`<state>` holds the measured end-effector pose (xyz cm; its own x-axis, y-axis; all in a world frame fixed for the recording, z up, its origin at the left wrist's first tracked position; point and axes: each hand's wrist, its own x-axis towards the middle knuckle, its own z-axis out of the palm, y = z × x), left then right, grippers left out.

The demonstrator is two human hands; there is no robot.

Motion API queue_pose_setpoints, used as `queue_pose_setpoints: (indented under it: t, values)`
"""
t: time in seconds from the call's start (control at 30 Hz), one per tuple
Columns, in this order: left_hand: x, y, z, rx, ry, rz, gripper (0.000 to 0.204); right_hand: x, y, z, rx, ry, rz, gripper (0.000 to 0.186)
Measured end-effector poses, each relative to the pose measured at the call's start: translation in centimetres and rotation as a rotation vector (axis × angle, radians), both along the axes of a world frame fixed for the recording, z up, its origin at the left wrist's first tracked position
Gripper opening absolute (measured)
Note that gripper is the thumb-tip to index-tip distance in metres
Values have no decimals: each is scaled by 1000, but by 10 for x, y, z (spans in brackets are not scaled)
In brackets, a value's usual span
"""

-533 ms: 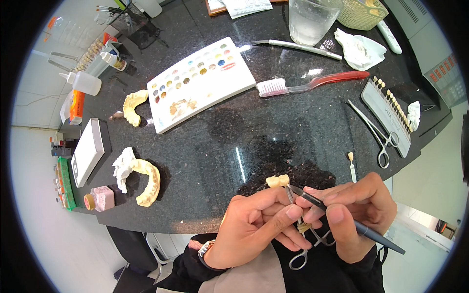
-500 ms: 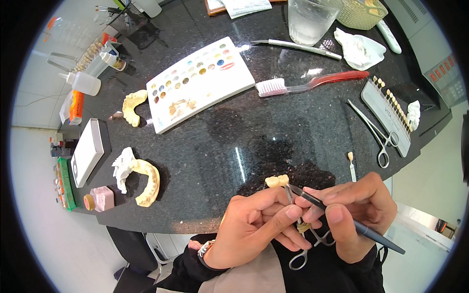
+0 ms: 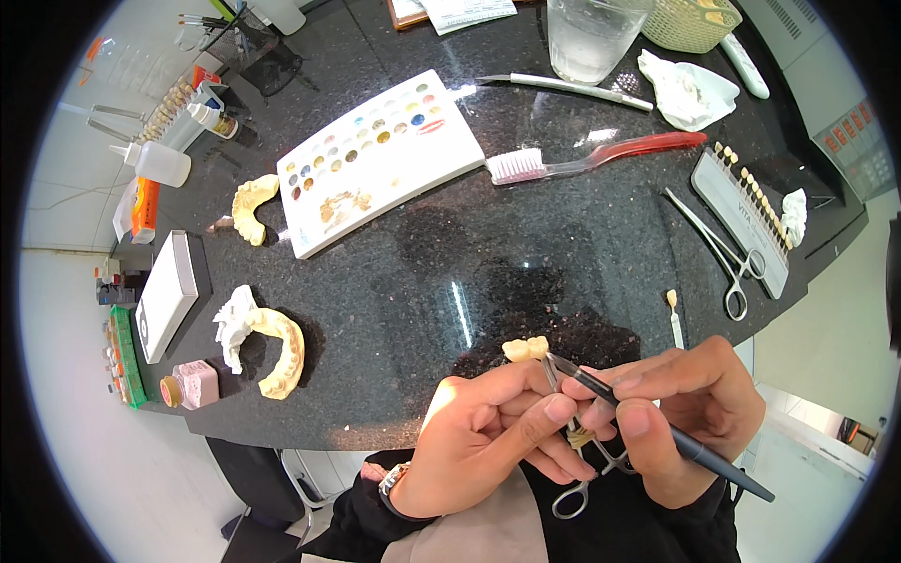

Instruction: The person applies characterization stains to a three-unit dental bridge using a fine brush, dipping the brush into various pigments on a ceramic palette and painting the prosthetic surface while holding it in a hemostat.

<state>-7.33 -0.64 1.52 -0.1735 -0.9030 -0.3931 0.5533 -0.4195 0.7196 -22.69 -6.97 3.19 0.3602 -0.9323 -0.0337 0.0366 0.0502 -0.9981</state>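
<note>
While your left hand (image 3: 497, 441) is clamping its fingers around forceps (image 3: 551, 375) bearing dental crowns (image 3: 525, 349) above the bench (image 3: 394, 319), your right hand (image 3: 706, 403) is pinching a brush (image 3: 696, 450) between its fingers, tip just beside them.

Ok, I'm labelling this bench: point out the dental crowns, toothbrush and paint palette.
Dental crowns (image 3: 526, 350), head view, row's middle
Toothbrush (image 3: 601, 158), head view, handle
Paint palette (image 3: 385, 169), head view, white top

Bright light streaks the black countertop (image 3: 375, 300) with glare (its edges bowed by fisheye distortion).
</note>
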Motion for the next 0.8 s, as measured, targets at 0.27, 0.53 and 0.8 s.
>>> queue_pose_setpoints:
  t: [0.27, 0.53, 0.8]
  values:
    - [-2, 1, 0, 32, 8, -10, 26, -4, -5, -4, -144, -4, 67, 17]
    - [-1, 2, 0, 4, -22, 9, 25, 0, -5, -3, -104, 12, 63, 18]
    - [-1, 1, -2, 12, 11, -21, 25, -3, -6, -7, -189, -1, 58, 18]
